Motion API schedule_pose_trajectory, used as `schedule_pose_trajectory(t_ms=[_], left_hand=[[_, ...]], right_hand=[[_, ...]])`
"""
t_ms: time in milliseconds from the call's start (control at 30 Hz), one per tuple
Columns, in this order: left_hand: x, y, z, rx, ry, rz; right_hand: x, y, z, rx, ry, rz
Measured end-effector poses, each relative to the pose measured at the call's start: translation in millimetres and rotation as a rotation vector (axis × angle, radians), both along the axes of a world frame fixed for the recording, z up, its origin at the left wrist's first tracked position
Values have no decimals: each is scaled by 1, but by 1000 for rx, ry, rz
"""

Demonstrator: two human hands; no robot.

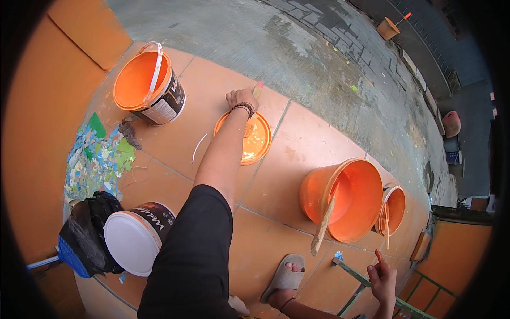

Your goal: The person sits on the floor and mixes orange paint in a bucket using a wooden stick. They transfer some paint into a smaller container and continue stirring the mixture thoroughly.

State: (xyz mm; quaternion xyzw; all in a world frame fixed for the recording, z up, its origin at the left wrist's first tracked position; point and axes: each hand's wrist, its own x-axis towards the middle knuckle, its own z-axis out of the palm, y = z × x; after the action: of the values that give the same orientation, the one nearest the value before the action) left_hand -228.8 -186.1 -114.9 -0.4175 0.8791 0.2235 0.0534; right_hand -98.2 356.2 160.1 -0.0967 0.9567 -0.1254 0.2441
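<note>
**Left hand at the brush, beyond the lid's far rim**

Nearest, the right hand hung empty, its orange-tipped forefinger extended. Farther out, the orange lid lay on the tiled floor, the brush across its far rim, long axis pointing away. The left hand, the nearer one, sat just left of the handle, arm outstretched, fingers curled; whether they gripped, I cannot tell.

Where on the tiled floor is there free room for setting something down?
Bare tiles lie between the orange lid and the large orange bucket. The left side is crowded: paint flakes, a black bag and the white-lidded bucket sit close together.
</note>
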Motion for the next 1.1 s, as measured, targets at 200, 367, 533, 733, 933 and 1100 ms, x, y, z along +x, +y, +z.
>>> schedule_pose_trajectory(t_ms=[200,367,533,733,933,1100], left_hand=[[21,-6,42,318,253,-37],[62,-23,82,485,477,79],[104,-34,109,752,607,150],[152,-11,120,1048,847,358],[184,-5,123,1112,1030,674],[182,-12,123,719,978,609]], right_hand=[[9,-11,16,28,39,132],[31,-66,11,-91,-221,366],[67,-179,-55,-380,-601,514],[11,-342,-107,-1050,-568,-21],[31,-366,-113,-844,-522,39],[42,-351,-120,-406,-190,246]])
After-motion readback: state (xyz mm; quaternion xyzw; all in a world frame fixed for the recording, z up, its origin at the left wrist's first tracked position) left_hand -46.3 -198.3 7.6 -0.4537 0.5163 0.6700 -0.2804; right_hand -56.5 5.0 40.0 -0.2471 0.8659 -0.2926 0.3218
